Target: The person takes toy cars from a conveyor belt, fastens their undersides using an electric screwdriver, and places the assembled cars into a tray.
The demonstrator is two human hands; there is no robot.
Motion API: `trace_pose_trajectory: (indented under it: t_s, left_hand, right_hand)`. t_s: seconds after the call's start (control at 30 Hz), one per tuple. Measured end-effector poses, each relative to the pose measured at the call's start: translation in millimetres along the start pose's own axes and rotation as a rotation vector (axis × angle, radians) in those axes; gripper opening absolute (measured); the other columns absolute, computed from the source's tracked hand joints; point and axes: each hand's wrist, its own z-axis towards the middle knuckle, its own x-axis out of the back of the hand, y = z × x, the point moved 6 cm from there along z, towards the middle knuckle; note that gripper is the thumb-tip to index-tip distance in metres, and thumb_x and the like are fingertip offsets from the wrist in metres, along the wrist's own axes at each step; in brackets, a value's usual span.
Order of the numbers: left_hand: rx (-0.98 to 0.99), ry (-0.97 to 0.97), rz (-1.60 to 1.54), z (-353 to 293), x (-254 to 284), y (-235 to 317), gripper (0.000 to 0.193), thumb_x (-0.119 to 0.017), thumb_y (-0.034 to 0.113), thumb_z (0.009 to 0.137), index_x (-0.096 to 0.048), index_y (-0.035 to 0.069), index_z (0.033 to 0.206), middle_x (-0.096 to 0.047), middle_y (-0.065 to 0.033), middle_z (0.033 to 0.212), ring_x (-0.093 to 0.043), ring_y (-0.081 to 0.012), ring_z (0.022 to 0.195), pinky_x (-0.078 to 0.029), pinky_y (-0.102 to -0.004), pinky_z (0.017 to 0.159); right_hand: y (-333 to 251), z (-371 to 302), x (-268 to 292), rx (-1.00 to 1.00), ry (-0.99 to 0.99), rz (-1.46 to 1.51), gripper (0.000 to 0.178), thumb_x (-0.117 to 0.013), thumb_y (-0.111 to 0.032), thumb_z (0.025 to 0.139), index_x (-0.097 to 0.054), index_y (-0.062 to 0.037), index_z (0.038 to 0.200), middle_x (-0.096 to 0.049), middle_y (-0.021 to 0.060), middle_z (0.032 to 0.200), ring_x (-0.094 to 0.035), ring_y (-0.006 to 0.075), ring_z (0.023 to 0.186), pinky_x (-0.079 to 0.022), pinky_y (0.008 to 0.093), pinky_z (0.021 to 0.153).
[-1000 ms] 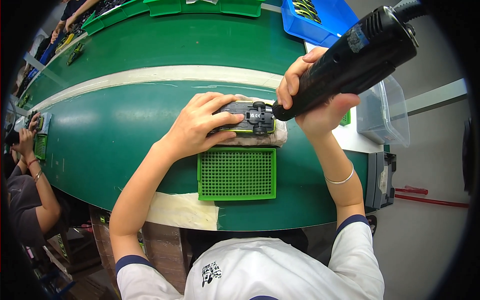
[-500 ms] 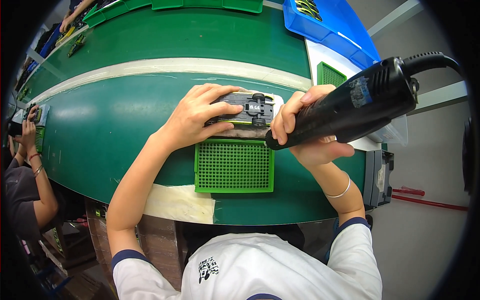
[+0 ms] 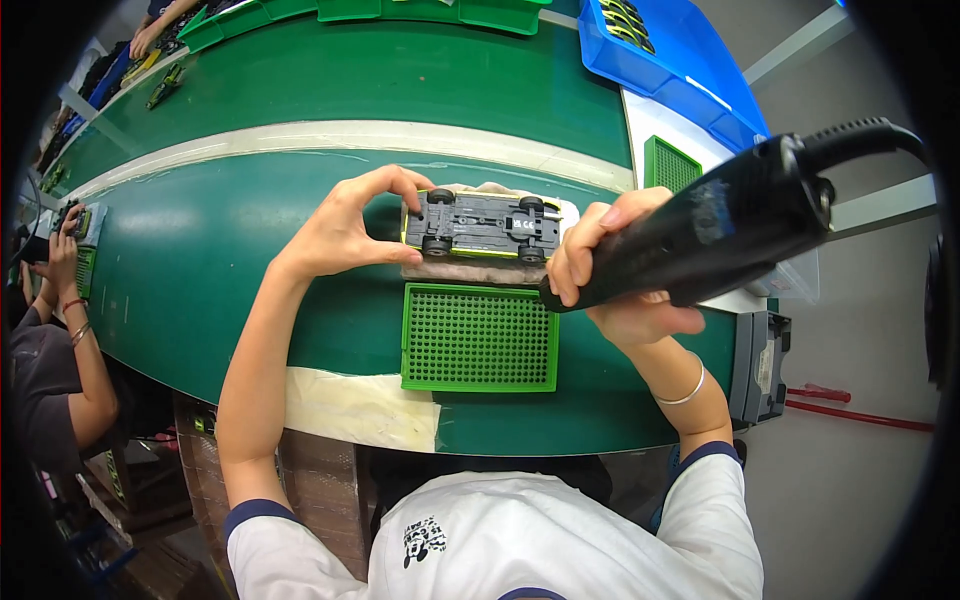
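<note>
Ref: green perforated tray [image 3: 480, 340]. Toy car [image 3: 482, 228] is laid upside down just beyond it, wheels up, on a pale cloth pad [image 3: 465, 273]. Car is pinched by the left hand [image 3: 345, 225] at its left end only, thumb on the tray side, forefinger on the far side. Black power tool [image 3: 700, 240] is grasped by the right hand [image 3: 625, 265], fingers wrapped round the front end; nose is held at the tray's far right corner, off the car's underside. Nose-to-tray contact can't be told. Bit can't be made out; whether the tool is running can't be told either.

Likely failure modes:
- Car swung round on the pad if its right end is loaded, since nothing there is clamped by a hand.
- Pad bunched or slid toward the tray under side load, as cloth is soft and no fixing is visible; car would be tilted with it.
- Chassis or yellow-green edge scuffed if the tool is brought in at a slant; it is tilted now, and the view of its nose is partly blocked by the right-hand fingers.
- Tray corner knocked or dragged, the nose being that close to it.
- Tool pulled off line by its cord [image 3: 865, 130], led off well right of and beyond the tray, if that gets snagged.
- Left fingertips caught if the tool is slipped along the car.
</note>
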Motion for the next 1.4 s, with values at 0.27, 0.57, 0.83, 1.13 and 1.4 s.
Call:
trace_pose_trajectory:
  t_s: [0.27, 0.57, 0.83, 1.13, 1.4]
  left_hand:
    - [-0.115, 0.052, 0.015, 1.7, -1.0, -0.5, 0.033, -0.076, 0.011, 0.054, -0.049, 0.004, 0.071, -0.059, -0.0098, 0.093, -0.055, -0.0223, 0.092, -0.043, -0.0332, 0.081]
    - [-0.194, 0.103, 0.067, -9.3, -2.0, 1.1, 0.033, -0.076, 0.011, 0.056, -0.051, 0.001, 0.075, -0.06, -0.0084, 0.085, -0.054, -0.0249, 0.088, -0.045, -0.0333, 0.075]
    - [-0.249, 0.106, 0.06, -6.5, 1.4, 1.9, 0.033, -0.076, 0.011, 0.055, -0.051, 0.001, 0.073, -0.058, -0.0072, 0.079, -0.054, -0.0255, 0.083, -0.045, -0.0335, 0.072]
    - [-0.248, 0.133, 0.043, -8.3, 2.5, 1.5, 0.031, -0.076, 0.011, 0.054, -0.05, 0.002, 0.069, -0.056, -0.0072, 0.078, -0.054, -0.0247, 0.079, -0.044, -0.0332, 0.069]
    - [-0.174, 0.074, 0.022, -8.8, 0.0, 2.0, 0.034, -0.076, 0.012, 0.054, -0.053, 0.003, 0.078, -0.058, -0.0077, 0.087, -0.055, -0.0238, 0.085, -0.044, -0.0326, 0.074]
  right_hand:
    - [-18.7, 68.5, -12.3, 0.232, -0.014, 0.24, 0.093, -0.04, -0.081, 0.053, -0.033, -0.0033, 0.105, -0.044, 0.0075, 0.065, -0.048, 0.0155, 0.047, -0.041, 0.0237, 0.043]
    - [33.7, 95.9, -54.3, -0.012, -0.059, -0.051, 0.085, -0.038, -0.079, 0.061, -0.033, -0.0035, 0.1, -0.045, 0.0084, 0.064, -0.048, 0.0145, 0.046, -0.041, 0.0239, 0.044]
    - [53.6, 91.4, -56.2, -0.097, -0.061, -0.063, 0.083, -0.041, -0.078, 0.061, -0.033, -0.0037, 0.097, -0.045, 0.0068, 0.063, -0.047, 0.013, 0.046, -0.04, 0.0232, 0.044]
    - [61.9, 87.2, -59.1, -0.143, -0.075, -0.061, 0.083, -0.043, -0.078, 0.059, -0.033, -0.0041, 0.096, -0.045, 0.0055, 0.062, -0.045, 0.0111, 0.046, -0.037, 0.021, 0.044]
    - [65.9, 85.0, -60.1, -0.142, -0.122, -0.018, 0.086, -0.046, -0.077, 0.057, -0.033, -0.0029, 0.099, -0.047, 0.0057, 0.064, -0.045, 0.0099, 0.045, -0.037, 0.0205, 0.042]
